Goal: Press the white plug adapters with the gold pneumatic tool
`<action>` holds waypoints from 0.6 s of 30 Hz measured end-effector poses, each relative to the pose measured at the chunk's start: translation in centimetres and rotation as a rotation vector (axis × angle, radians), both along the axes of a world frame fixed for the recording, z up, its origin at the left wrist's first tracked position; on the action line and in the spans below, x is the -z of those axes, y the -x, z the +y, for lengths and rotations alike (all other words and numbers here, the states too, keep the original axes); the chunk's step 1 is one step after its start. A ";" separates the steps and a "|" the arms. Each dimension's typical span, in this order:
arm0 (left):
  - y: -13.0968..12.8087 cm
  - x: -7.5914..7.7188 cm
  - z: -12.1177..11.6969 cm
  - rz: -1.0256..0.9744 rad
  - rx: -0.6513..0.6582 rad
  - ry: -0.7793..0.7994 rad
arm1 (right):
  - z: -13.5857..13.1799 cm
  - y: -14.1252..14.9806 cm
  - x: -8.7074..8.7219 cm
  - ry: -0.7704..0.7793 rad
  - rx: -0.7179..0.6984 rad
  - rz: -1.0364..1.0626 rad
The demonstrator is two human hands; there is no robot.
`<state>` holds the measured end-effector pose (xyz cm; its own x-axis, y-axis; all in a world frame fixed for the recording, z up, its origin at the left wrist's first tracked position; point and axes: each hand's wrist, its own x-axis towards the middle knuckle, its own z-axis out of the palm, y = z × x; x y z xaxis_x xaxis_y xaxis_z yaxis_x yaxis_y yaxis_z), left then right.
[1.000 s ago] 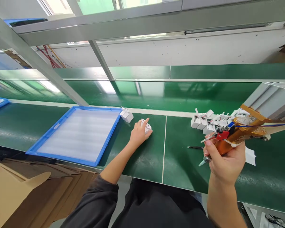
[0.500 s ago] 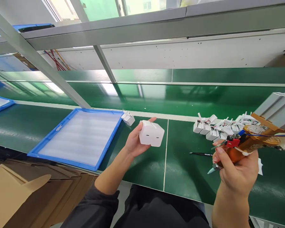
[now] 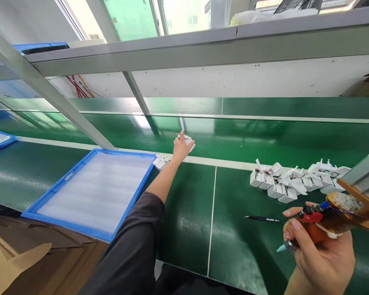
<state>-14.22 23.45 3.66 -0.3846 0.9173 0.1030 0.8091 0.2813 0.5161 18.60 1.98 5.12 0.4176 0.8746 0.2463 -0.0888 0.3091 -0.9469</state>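
Stretched out over the far green strip, my left hand (image 3: 180, 149) grips a pair of white plug chargers (image 3: 189, 142), fingers over the top; its palm side is hidden. A similar pair of white chargers (image 3: 160, 162) stands just left of my forearm. At the lower right my right hand (image 3: 321, 250) is closed around an amber glue syringe (image 3: 318, 234) with a red switch and a pale blue tip pointing left and down. Beyond it stand several open white charger housings (image 3: 278, 190). Black tweezers (image 3: 262, 218) lie on the bench left of the right hand.
A blue-rimmed tray (image 3: 133, 196) with a white sheet lies left of my forearm, and another blue-rimmed tray (image 3: 10, 142) lies at the far left. Cardboard (image 3: 49, 270) is stacked below the bench edge. A slanted metal post (image 3: 64, 102) rises behind the tray.
My left hand has carried the white chargers away from me, from the near bench to the far strip. The right hand with the syringe has shifted slightly right and lower in view.
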 end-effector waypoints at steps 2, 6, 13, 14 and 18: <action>1.1 0.3 2.5 0.079 -0.088 0.054 | 0.0 -0.5 0.5 0.029 0.003 -0.001; 2.3 0.6 4.5 0.099 -0.190 0.145 | 0.1 -1.8 1.5 0.062 -0.017 0.012; 3.5 -2.4 3.2 0.260 -0.140 0.193 | -0.2 -2.0 1.5 0.085 0.052 0.078; 4.1 -2.8 1.9 0.304 -0.102 0.183 | -0.3 -1.8 1.2 0.097 0.052 0.074; 7.0 -2.4 -4.5 0.387 -0.089 0.247 | -0.7 -1.0 0.1 0.124 0.032 0.040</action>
